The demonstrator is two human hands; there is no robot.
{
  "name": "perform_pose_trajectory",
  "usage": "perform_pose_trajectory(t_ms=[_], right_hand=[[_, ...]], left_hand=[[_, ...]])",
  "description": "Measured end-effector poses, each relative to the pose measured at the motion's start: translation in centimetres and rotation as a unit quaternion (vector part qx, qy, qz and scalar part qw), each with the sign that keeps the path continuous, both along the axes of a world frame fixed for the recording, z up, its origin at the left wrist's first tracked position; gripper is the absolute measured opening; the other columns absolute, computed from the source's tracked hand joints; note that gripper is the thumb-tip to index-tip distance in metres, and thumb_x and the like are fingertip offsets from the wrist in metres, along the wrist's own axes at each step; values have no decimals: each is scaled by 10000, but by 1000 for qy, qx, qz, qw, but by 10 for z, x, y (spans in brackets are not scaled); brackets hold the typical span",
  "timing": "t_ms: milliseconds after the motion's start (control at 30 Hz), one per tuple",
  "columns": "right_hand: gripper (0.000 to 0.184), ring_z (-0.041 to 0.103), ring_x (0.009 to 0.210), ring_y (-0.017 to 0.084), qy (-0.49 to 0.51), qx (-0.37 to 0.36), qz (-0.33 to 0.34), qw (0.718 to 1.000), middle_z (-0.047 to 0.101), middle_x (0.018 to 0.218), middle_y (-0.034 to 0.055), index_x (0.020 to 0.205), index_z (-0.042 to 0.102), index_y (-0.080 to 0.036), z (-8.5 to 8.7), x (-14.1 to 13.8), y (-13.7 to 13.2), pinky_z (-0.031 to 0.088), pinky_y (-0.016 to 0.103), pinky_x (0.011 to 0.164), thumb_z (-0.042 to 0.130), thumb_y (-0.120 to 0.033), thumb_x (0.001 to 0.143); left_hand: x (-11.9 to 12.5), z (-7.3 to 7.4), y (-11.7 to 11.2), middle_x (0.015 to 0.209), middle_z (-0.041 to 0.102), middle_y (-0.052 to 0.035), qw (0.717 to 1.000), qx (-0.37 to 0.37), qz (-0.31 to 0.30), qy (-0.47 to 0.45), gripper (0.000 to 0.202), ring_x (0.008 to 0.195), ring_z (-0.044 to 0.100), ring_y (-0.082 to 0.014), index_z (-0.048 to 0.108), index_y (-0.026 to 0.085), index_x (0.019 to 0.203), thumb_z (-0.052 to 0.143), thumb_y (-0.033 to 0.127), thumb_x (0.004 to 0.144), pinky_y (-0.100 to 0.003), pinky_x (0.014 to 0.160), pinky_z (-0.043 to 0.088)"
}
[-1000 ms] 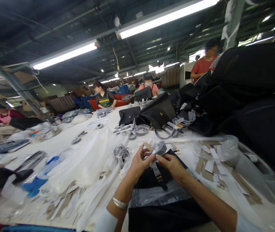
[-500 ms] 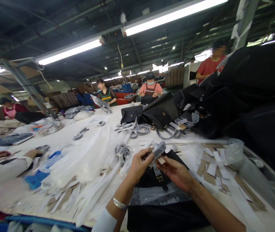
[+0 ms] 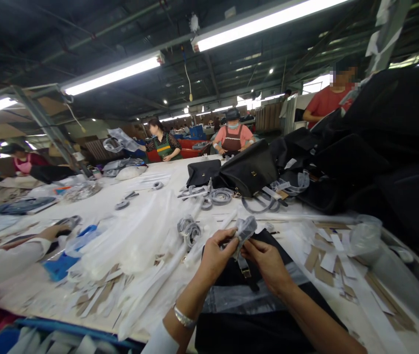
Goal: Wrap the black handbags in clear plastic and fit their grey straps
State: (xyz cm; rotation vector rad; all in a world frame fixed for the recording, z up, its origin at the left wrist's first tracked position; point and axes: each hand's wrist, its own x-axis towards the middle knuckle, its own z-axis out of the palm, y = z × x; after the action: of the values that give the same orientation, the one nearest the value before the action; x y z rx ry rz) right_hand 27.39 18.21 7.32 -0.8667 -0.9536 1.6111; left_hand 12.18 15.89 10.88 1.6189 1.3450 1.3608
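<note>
My left hand (image 3: 214, 255) and my right hand (image 3: 266, 260) meet over a black bag (image 3: 253, 275) lying on the table in front of me. Both pinch a grey strap wrapped in clear plastic (image 3: 244, 230), the left from the side, the right from below. A strap end with a metal buckle (image 3: 244, 268) hangs between my hands onto the bag. A silver bangle sits on my left wrist.
Black handbags (image 3: 249, 169) and a large dark pile (image 3: 389, 162) fill the right. Coiled grey straps (image 3: 190, 228), plastic sleeves (image 3: 135, 236) and cardboard slips (image 3: 327, 255) litter the white table. A co-worker's sleeve and hand (image 3: 52, 231) reach in at left; other people work at the far side.
My hands have shifted slightly right and closer together on the wrapped strap. The co-worker's arm at left has come further onto the table, and a far worker has lifted a plastic bag.
</note>
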Motion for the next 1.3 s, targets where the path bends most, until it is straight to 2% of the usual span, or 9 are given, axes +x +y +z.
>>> perform_pose_trajectory(t_ms=[200, 333, 467, 667, 767, 867, 1067, 1200, 1300], right_hand=[[482, 657, 806, 194, -49, 35, 6, 998, 746, 915, 58, 979, 802, -201, 7, -1, -7, 548, 315, 782, 857, -544, 646], [456, 635, 802, 197, -87, 62, -4, 994, 718, 833, 55, 892, 788, -177, 4, -1, -9, 517, 301, 758, 803, -590, 699], [467, 602, 772, 189, -104, 74, -13, 992, 690, 803, 49, 903, 773, -171, -1, -2, -10, 482, 295, 716, 758, -609, 741], [463, 577, 706, 178, -107, 76, -27, 991, 637, 694, 27, 791, 743, -166, 6, -5, -13, 469, 287, 677, 780, -617, 695], [481, 582, 694, 181, -94, 68, -41, 992, 664, 700, 36, 801, 752, -158, 10, -8, -12, 476, 291, 670, 798, -617, 662], [471, 623, 745, 206, -54, 56, -39, 996, 717, 783, 57, 835, 765, -161, 10, -11, -10, 506, 310, 708, 854, -564, 606], [432, 684, 827, 256, -4, 51, -4, 999, 758, 877, 68, 896, 794, -185, 8, -15, -10, 548, 389, 842, 870, -515, 626], [429, 696, 895, 257, 10, 64, 20, 998, 763, 968, 66, 997, 790, -208, 5, -14, -14, 542, 395, 904, 844, -502, 690], [417, 696, 905, 250, 3, 58, 15, 998, 761, 948, 67, 998, 791, -200, 5, -10, -15, 537, 390, 926, 821, -512, 722]], left_hand=[[1, -1, -1, 1079, 762, -69, 999, 43, 9, 28, 234, 1024, 707, -209, 772, 212, 1076, 647, 201, 879, -335, 940, 541], [9, -2, -7, 1049, 776, -49, 994, 77, 57, 52, 224, 1005, 721, -199, 788, 237, 1011, 666, 142, 849, -338, 945, 551], [14, 0, -14, 1021, 786, -32, 989, 82, 89, 84, 243, 977, 735, -192, 782, 230, 1004, 655, 114, 833, -334, 929, 566], [15, 0, -15, 993, 793, -28, 968, 81, 134, 196, 245, 941, 749, -215, 768, 229, 1005, 690, 95, 816, -355, 884, 593], [15, -8, -17, 1080, 775, -60, 942, 126, 143, 275, 299, 996, 738, -237, 737, 232, 1112, 640, 95, 864, -384, 897, 601], [16, -15, -21, 1257, 705, -115, 917, 179, 132, 330, 424, 1152, 679, -250, 646, 212, 1296, 522, 78, 914, -408, 989, 569], [19, -25, -25, 1428, 575, -170, 885, 188, 130, 405, 631, 1331, 544, -299, 479, 151, 1469, 443, 9, 855, -483, 1099, 483], [21, -22, -28, 1462, 543, -163, 899, 170, 124, 384, 626, 1361, 510, -310, 481, 156, 1472, 439, 22, 862, -512, 1129, 439], [17, -9, -28, 1402, 607, -129, 928, 140, 91, 333, 526, 1305, 565, -296, 557, 202, 1417, 497, 112, 902, -483, 1107, 460]])
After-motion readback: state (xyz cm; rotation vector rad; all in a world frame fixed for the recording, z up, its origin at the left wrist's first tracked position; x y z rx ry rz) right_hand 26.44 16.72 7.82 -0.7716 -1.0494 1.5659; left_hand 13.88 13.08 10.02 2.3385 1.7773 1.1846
